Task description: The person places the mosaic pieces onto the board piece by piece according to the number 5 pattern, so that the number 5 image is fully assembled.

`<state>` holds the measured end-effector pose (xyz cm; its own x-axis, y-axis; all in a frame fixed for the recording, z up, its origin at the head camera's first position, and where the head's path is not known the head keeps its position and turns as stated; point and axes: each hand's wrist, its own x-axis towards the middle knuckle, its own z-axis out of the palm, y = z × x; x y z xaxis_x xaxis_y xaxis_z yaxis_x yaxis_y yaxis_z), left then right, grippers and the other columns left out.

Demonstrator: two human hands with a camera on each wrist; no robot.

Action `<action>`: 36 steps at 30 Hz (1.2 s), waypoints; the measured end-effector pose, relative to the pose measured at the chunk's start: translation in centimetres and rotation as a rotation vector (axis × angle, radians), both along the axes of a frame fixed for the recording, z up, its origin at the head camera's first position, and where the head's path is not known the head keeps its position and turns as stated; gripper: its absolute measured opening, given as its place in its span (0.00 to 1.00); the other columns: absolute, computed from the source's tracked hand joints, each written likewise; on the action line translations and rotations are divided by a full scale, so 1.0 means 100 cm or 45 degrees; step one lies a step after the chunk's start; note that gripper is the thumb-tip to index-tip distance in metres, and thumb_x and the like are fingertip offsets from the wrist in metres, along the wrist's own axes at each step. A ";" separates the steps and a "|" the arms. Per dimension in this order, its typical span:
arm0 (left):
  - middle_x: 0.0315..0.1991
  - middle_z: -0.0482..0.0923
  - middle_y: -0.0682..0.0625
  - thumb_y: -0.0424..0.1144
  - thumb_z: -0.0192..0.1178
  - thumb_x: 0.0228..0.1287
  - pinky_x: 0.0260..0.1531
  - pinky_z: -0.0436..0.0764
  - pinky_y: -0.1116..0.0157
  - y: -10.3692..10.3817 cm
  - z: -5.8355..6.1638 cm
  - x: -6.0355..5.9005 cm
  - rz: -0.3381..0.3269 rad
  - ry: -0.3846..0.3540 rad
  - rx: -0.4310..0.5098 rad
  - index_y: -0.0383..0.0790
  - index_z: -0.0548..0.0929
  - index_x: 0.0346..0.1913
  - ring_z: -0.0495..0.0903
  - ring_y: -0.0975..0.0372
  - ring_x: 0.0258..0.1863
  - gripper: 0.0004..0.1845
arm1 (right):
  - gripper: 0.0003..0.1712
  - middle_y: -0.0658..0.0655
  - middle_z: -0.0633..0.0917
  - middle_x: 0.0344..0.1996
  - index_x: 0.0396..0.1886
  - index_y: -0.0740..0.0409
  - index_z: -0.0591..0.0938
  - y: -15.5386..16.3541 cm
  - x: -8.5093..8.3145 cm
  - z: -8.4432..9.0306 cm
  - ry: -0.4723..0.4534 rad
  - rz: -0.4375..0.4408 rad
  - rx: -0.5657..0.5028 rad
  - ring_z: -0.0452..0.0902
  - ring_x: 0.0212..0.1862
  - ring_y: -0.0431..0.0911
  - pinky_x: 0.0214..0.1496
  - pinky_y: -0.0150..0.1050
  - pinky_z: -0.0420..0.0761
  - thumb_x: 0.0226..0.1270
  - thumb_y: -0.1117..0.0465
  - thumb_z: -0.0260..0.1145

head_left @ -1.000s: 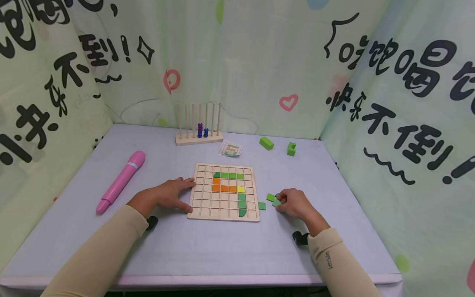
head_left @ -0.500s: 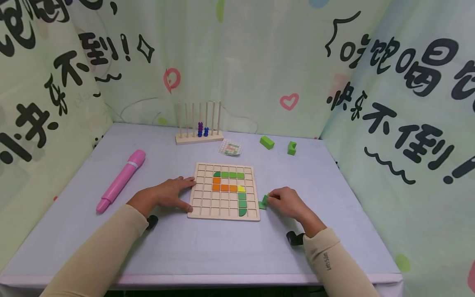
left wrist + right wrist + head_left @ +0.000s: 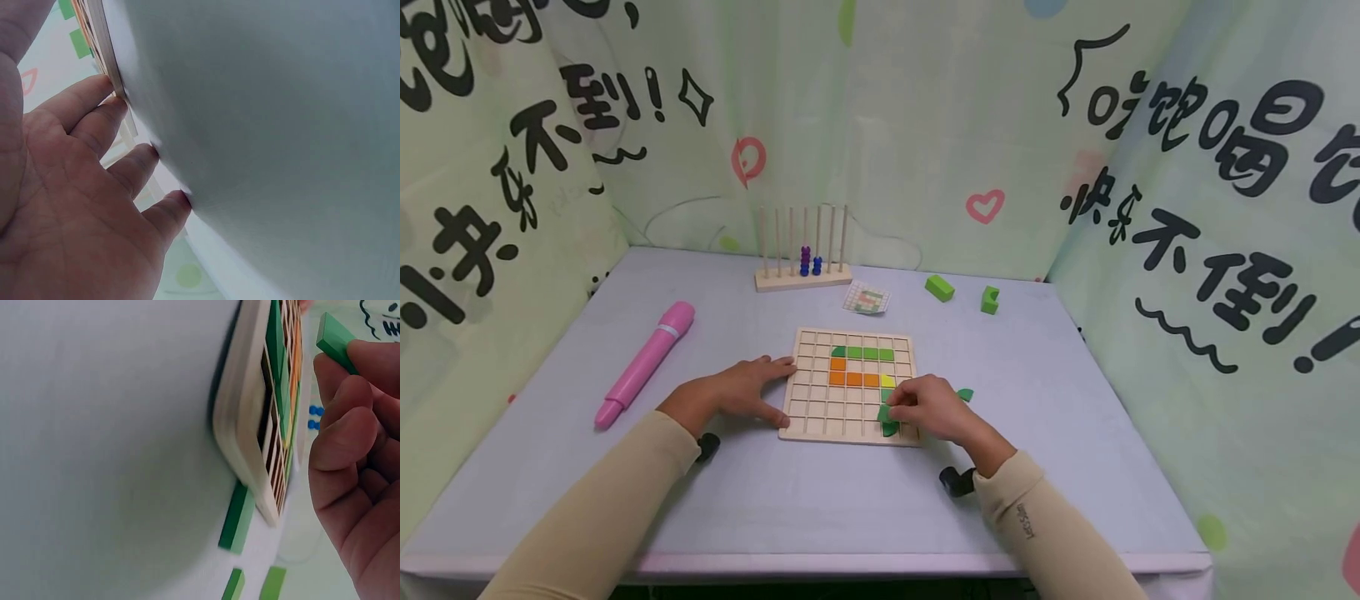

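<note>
Head view: right hand [image 3: 928,408] pinches a green tile [image 3: 886,412] over the near right corner of the grid board [image 3: 820,392]; to seat it well, probably square it to an open cell and lower it flat beside the green column. Left hand [image 3: 741,392] lies flat, fingers straight, at the board's left edge, steadying it. Left wrist view: fingertips [image 3: 119,103] touch the board [image 3: 103,37] edge, nothing gripped. Right wrist view: fingers [image 3: 350,400] clamp the tile [image 3: 334,340], a thin flat green square, just off the board [image 3: 247,425]; spare green pieces [image 3: 237,515] lie beside the board.
</note>
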<state>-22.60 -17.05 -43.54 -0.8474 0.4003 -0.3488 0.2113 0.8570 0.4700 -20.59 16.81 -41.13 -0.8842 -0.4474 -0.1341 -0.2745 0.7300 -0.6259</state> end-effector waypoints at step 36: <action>0.84 0.53 0.47 0.60 0.78 0.54 0.78 0.54 0.37 0.000 0.001 0.002 0.003 0.021 0.019 0.46 0.62 0.81 0.46 0.40 0.83 0.55 | 0.05 0.48 0.84 0.33 0.41 0.55 0.90 -0.028 0.015 -0.008 0.154 0.045 0.223 0.74 0.37 0.44 0.40 0.38 0.77 0.69 0.63 0.70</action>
